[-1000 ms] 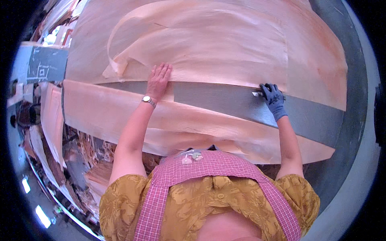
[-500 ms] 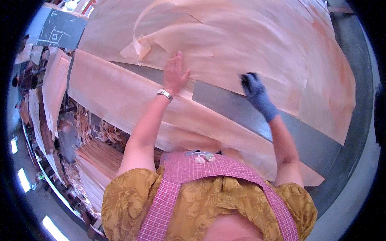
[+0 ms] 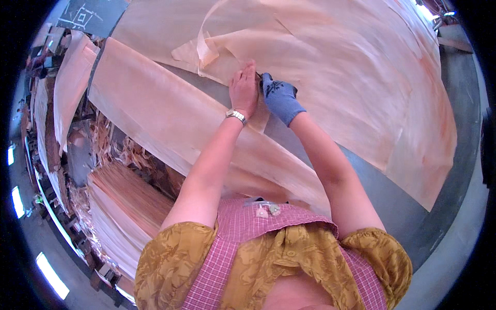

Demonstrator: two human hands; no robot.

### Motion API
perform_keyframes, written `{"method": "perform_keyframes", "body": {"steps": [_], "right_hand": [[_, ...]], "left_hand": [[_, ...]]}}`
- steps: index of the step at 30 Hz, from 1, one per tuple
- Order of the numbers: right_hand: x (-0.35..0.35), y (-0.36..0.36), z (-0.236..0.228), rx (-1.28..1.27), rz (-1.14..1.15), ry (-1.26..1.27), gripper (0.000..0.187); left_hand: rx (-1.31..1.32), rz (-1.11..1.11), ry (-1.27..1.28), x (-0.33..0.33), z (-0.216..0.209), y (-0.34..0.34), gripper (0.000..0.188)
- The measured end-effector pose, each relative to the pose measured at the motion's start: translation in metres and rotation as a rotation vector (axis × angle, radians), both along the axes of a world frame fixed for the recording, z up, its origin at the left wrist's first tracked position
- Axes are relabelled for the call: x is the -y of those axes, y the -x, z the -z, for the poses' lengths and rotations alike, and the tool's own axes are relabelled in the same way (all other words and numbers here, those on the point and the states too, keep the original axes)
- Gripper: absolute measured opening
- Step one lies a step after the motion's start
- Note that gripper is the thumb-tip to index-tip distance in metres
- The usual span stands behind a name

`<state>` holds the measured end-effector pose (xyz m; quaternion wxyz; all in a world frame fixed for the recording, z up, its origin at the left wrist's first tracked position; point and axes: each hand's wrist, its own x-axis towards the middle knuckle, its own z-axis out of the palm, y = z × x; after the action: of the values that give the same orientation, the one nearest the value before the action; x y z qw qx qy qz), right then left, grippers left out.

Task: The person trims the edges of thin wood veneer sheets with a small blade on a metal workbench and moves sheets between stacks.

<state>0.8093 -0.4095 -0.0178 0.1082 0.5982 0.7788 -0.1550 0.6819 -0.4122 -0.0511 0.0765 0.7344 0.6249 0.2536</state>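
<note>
My bare left hand (image 3: 244,93), with a wristwatch above it, lies flat with fingers stretched out at the edge of a large thin wood veneer sheet (image 3: 351,93). Under and beside that palm is a small veneer piece (image 3: 261,120), bridging the gap toward a long veneer strip (image 3: 160,108) nearer me. Right beside the left fingers, my right hand (image 3: 281,99) in a blue glove with dark patches is closed around a thin dark tool, mostly hidden by the fingers. A narrow curled veneer offcut (image 3: 206,54) rests on the large sheet just beyond my hands.
The dark grey tabletop (image 3: 380,178) shows between the sheets and along the right side. A dark board with chalk marks (image 3: 85,18) is at the far left. Stacked veneer (image 3: 129,199) and torn scraps (image 3: 129,150) lie below the table's left edge.
My right hand has swung left from the right part of the sheet's edge to beside my left hand. My view has shifted a little; the left hand stays flat on the veneer.
</note>
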Motion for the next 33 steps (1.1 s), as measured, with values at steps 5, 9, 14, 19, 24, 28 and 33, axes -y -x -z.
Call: {"method": "perform_keyframes", "body": {"steps": [5, 9, 14, 19, 24, 28, 33], "right_hand": [[0.041, -0.021, 0.0, 0.079, -0.001, 0.057, 0.03], [0.079, -0.039, -0.001, 0.124, 0.026, 0.054, 0.028], [0.121, -0.072, -0.016, -0.002, 0.064, 0.145, 0.029], [0.1, -0.088, -0.056, -0.168, -0.037, -0.055, 0.018], [-0.003, -0.076, -0.044, -0.12, -0.1, -0.323, 0.014], [-0.046, -0.068, -0.015, -0.106, -0.38, -0.35, 0.012], [-0.067, -0.057, 0.005, -0.068, -0.493, -0.334, 0.013]], "left_hand": [[-0.116, 0.008, -0.022, -0.001, 0.01, 0.001, 0.042], [-0.111, -0.006, 0.037, 0.004, 0.002, -0.009, 0.054], [-0.107, -0.021, 0.026, 0.008, 0.004, -0.011, 0.068], [-0.105, -0.025, 0.026, 0.009, 0.005, -0.007, 0.076], [-0.057, -0.01, 0.222, 0.002, -0.033, -0.008, 0.094], [-0.004, -0.006, 0.286, -0.008, -0.043, -0.006, 0.111], [-0.098, -0.074, 0.224, -0.013, -0.036, -0.02, 0.118]]}}
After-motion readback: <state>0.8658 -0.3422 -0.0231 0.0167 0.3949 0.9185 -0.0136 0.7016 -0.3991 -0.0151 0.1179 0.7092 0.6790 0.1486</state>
